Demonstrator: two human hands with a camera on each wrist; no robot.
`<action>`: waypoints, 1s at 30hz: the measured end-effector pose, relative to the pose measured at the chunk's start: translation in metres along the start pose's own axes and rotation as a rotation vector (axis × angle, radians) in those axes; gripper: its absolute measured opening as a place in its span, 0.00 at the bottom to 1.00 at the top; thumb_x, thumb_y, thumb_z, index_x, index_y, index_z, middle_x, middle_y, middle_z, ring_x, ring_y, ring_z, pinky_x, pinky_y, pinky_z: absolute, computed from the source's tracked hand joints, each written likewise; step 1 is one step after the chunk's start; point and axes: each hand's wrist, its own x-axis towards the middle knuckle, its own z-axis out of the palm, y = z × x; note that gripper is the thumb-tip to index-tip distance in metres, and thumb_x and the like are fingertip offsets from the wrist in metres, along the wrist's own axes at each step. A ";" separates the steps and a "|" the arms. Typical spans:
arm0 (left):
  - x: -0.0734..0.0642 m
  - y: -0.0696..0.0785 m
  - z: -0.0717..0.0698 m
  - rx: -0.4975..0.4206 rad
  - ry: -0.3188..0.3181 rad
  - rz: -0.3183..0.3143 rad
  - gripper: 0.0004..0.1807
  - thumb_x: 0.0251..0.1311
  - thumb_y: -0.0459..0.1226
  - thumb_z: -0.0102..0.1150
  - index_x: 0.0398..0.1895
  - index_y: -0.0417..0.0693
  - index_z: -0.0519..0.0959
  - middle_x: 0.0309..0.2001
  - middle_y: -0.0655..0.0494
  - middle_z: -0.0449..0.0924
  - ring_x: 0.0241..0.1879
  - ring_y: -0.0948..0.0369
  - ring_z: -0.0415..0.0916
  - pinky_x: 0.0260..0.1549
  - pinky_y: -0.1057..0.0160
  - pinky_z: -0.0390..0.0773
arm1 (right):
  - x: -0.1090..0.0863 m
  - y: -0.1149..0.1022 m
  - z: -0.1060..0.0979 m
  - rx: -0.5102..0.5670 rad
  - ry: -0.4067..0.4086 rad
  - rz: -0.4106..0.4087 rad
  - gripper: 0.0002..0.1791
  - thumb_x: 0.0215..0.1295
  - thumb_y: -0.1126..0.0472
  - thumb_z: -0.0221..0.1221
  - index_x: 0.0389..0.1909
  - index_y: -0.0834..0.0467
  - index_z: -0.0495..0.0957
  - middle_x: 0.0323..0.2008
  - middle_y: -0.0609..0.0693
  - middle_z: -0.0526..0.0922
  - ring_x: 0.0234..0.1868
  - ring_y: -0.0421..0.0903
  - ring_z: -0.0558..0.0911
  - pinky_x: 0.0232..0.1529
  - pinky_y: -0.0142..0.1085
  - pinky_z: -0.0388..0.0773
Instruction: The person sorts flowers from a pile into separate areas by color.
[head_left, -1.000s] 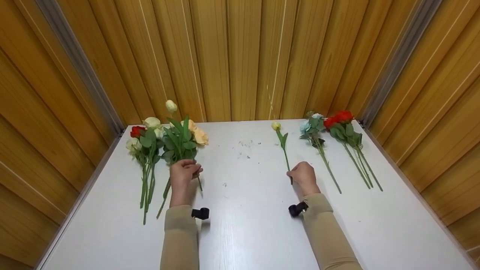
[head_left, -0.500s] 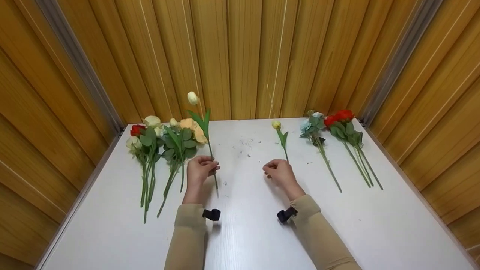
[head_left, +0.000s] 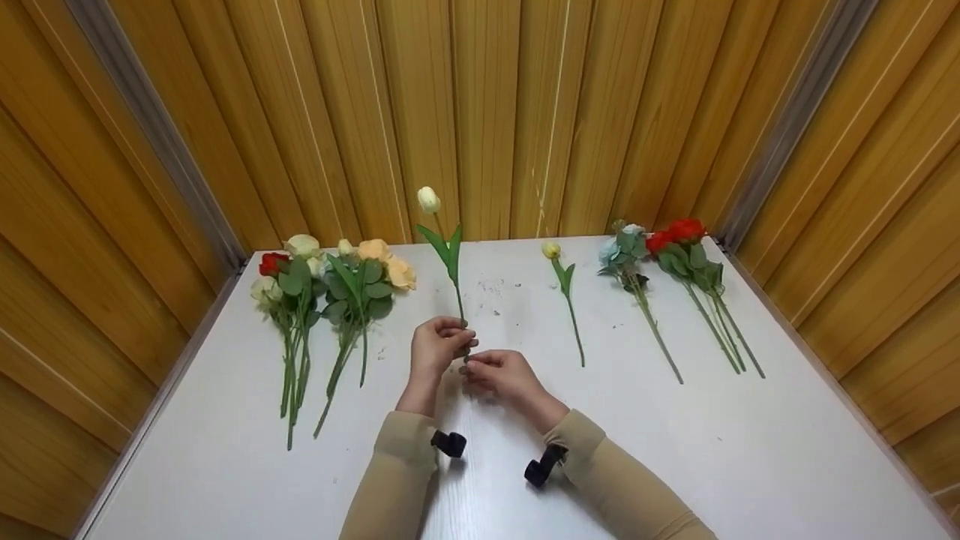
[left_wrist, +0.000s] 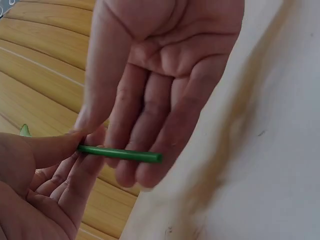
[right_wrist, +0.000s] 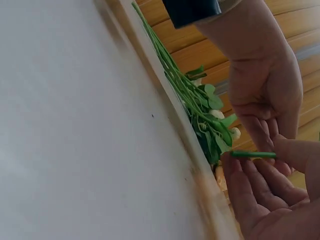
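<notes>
A white tulip [head_left: 429, 199] stands nearly upright over the table's middle, its stem pinched between the thumb and fingers of my left hand [head_left: 437, 349]. Just below, my right hand [head_left: 510, 375] pinches the same stem near its lower end. The cut end of the green stem [left_wrist: 125, 154] sticks out past both thumbs in the left wrist view. In the right wrist view the stem end [right_wrist: 250, 154] lies over the right fingers. To the right, a yellow tulip [head_left: 568, 300] lies alone on the table, apart from both hands.
On the white table [head_left: 480, 487], peach flowers [head_left: 390, 262] with leafy stems lie at left, beside a red and cream bunch [head_left: 292, 300]. A pale blue flower [head_left: 622, 251] and red flowers [head_left: 679, 236] lie at right. Wood-look panels [head_left: 487, 112] enclose the back and sides.
My left hand has carried the white tulip rightward, away from the left flowers. My right hand has left the yellow tulip, moved left, and taken hold of the white tulip's lower stem.
</notes>
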 end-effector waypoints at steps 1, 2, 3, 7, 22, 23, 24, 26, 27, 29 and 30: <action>-0.001 -0.001 0.002 0.005 -0.001 0.008 0.11 0.59 0.23 0.68 0.45 0.29 0.81 0.31 0.45 0.88 0.29 0.59 0.88 0.33 0.61 0.89 | 0.000 0.001 0.001 0.011 0.020 -0.007 0.17 0.71 0.63 0.63 0.51 0.75 0.82 0.41 0.62 0.91 0.37 0.44 0.90 0.40 0.35 0.87; -0.001 -0.002 0.005 0.010 -0.003 0.013 0.11 0.59 0.23 0.68 0.45 0.29 0.81 0.32 0.44 0.88 0.29 0.59 0.89 0.34 0.60 0.89 | 0.001 0.002 0.002 0.006 0.045 -0.020 0.16 0.71 0.64 0.64 0.48 0.75 0.83 0.40 0.60 0.91 0.35 0.41 0.89 0.39 0.33 0.86; -0.002 -0.003 0.007 0.016 -0.003 0.014 0.11 0.59 0.23 0.68 0.45 0.29 0.81 0.32 0.44 0.88 0.29 0.59 0.89 0.34 0.61 0.89 | 0.000 0.002 0.002 -0.005 0.069 -0.035 0.15 0.70 0.64 0.64 0.46 0.74 0.83 0.38 0.59 0.91 0.34 0.38 0.88 0.38 0.31 0.85; -0.004 -0.006 0.015 0.049 -0.017 0.018 0.12 0.60 0.24 0.67 0.47 0.28 0.81 0.34 0.41 0.89 0.31 0.57 0.89 0.34 0.61 0.89 | 0.001 0.004 0.000 -0.066 0.135 -0.065 0.09 0.68 0.66 0.65 0.39 0.71 0.84 0.33 0.59 0.91 0.31 0.39 0.87 0.33 0.29 0.83; 0.003 -0.005 -0.001 0.166 -0.036 -0.003 0.17 0.63 0.29 0.68 0.54 0.31 0.81 0.40 0.41 0.89 0.35 0.56 0.89 0.39 0.59 0.89 | 0.008 -0.006 -0.021 -0.086 0.170 -0.056 0.06 0.68 0.72 0.63 0.39 0.73 0.81 0.32 0.62 0.89 0.27 0.42 0.88 0.33 0.35 0.88; 0.004 -0.005 -0.005 0.180 -0.017 -0.013 0.17 0.63 0.30 0.68 0.54 0.32 0.81 0.41 0.41 0.89 0.36 0.56 0.89 0.40 0.59 0.89 | 0.009 -0.006 -0.025 -0.083 0.182 -0.041 0.05 0.68 0.72 0.63 0.39 0.73 0.81 0.31 0.61 0.89 0.26 0.41 0.87 0.32 0.34 0.87; 0.006 -0.005 -0.011 0.191 0.007 -0.022 0.17 0.64 0.30 0.68 0.55 0.33 0.81 0.41 0.41 0.89 0.38 0.55 0.89 0.42 0.58 0.89 | 0.010 -0.007 -0.030 -0.087 0.195 -0.028 0.05 0.68 0.72 0.63 0.39 0.72 0.81 0.31 0.60 0.89 0.25 0.41 0.87 0.32 0.33 0.87; 0.009 -0.006 -0.023 0.229 0.071 -0.023 0.16 0.65 0.30 0.67 0.54 0.34 0.82 0.42 0.42 0.88 0.40 0.54 0.89 0.43 0.57 0.88 | 0.013 -0.006 -0.040 -0.104 0.228 0.005 0.04 0.68 0.71 0.64 0.39 0.70 0.81 0.31 0.58 0.89 0.25 0.40 0.87 0.31 0.32 0.85; 0.011 -0.006 -0.029 0.253 0.108 -0.018 0.15 0.65 0.30 0.67 0.54 0.35 0.82 0.43 0.42 0.88 0.41 0.54 0.89 0.44 0.57 0.88 | 0.014 -0.007 -0.046 -0.107 0.244 0.026 0.04 0.68 0.71 0.64 0.39 0.69 0.82 0.31 0.57 0.88 0.26 0.40 0.87 0.31 0.31 0.85; 0.014 -0.009 -0.043 0.316 0.188 0.006 0.15 0.65 0.31 0.66 0.53 0.35 0.83 0.44 0.40 0.87 0.43 0.51 0.87 0.44 0.56 0.86 | 0.016 -0.007 -0.057 -0.126 0.284 0.059 0.04 0.68 0.70 0.64 0.40 0.68 0.82 0.32 0.57 0.88 0.26 0.41 0.87 0.31 0.31 0.85; 0.015 -0.010 -0.050 0.347 0.225 0.014 0.15 0.66 0.31 0.66 0.54 0.35 0.82 0.45 0.40 0.86 0.45 0.50 0.86 0.44 0.56 0.85 | 0.017 -0.008 -0.063 -0.136 0.304 0.072 0.05 0.68 0.69 0.64 0.40 0.68 0.82 0.32 0.57 0.88 0.27 0.41 0.87 0.31 0.32 0.85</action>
